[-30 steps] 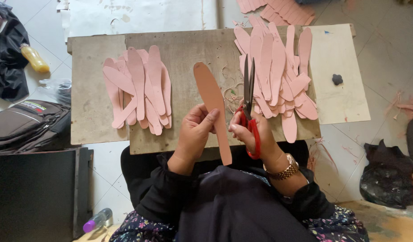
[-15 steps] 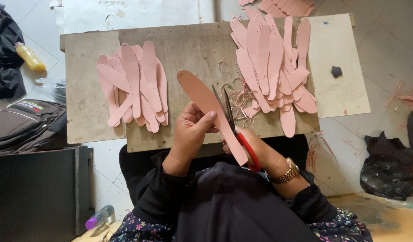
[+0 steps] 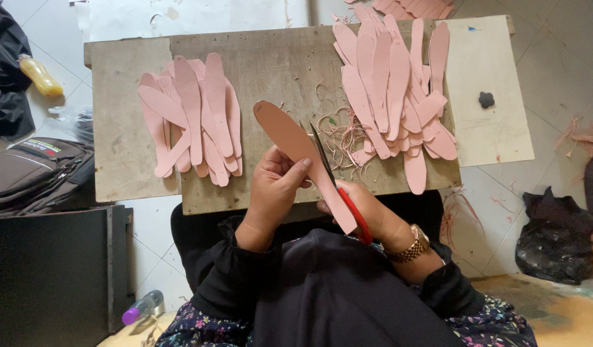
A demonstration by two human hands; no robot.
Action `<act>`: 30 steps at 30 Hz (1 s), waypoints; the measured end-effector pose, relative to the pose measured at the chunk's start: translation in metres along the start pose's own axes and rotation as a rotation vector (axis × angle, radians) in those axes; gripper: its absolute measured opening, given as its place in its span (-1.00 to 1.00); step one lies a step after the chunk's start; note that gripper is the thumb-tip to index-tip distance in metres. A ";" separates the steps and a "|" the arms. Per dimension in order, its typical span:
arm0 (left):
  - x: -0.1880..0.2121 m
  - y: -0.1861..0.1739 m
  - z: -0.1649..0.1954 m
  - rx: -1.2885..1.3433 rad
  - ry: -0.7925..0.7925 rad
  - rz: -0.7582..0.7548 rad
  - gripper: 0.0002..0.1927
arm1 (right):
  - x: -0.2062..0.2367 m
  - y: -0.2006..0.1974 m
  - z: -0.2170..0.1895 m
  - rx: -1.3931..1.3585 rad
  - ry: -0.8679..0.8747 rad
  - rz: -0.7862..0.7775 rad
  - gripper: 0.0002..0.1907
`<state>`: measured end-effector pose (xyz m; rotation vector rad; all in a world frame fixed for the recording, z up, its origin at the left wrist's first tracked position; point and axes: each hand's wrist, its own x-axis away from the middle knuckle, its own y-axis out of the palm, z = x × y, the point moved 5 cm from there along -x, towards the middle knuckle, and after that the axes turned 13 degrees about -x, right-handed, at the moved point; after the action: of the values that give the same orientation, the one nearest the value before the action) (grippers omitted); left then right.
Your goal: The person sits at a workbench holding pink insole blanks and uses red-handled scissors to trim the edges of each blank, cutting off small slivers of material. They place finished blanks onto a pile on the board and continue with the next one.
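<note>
left hand (image 3: 275, 187): clamped on the long pink sole-shaped cutout (image 3: 301, 156), thumb on top, fingers beneath, held tilted above the near edge of the wooden worktop (image 3: 270, 71).
right hand (image 3: 367, 212): closed through the handles of the red-handled scissors (image 3: 338, 186); blades lay along the cutout's right edge, touching it. Could not tell how far the blades were parted.
cutout position: in the air between both hands, tip pointing up-left, heel end near the person's lap.
left pile (image 3: 192, 115): fanned pink cutouts on the worktop, well apart from the hands.
right pile (image 3: 399, 90): larger heap of pink cutouts, with thin pink trimmings (image 3: 344, 135) beside it.
step: judged to be edge trimming of one piece, cut about midway along the right side.
next move: likely calls for the left hand to rotate the piece into the blades while the scissors follow the outline, steadily, to avoid nicking the curve.
</note>
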<state>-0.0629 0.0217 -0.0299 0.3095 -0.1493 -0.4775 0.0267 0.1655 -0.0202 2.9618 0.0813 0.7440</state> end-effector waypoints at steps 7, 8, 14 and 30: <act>0.000 -0.001 -0.004 0.024 -0.031 0.001 -0.86 | -0.002 -0.009 0.010 0.003 -0.057 -0.047 -0.79; 0.000 -0.001 -0.004 0.021 -0.041 0.003 -0.86 | -0.002 -0.010 0.011 0.007 -0.091 -0.050 -0.80; 0.000 -0.002 -0.005 0.016 -0.077 0.017 -0.88 | -0.004 -0.014 0.021 -0.003 -0.124 -0.031 -0.81; -0.002 -0.003 -0.013 0.051 -0.108 0.014 -0.89 | -0.010 -0.015 0.046 -0.052 -0.096 0.074 -0.84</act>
<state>-0.0633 0.0234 -0.0432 0.3322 -0.2688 -0.4773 0.0392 0.1761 -0.0669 2.9595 -0.0531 0.6004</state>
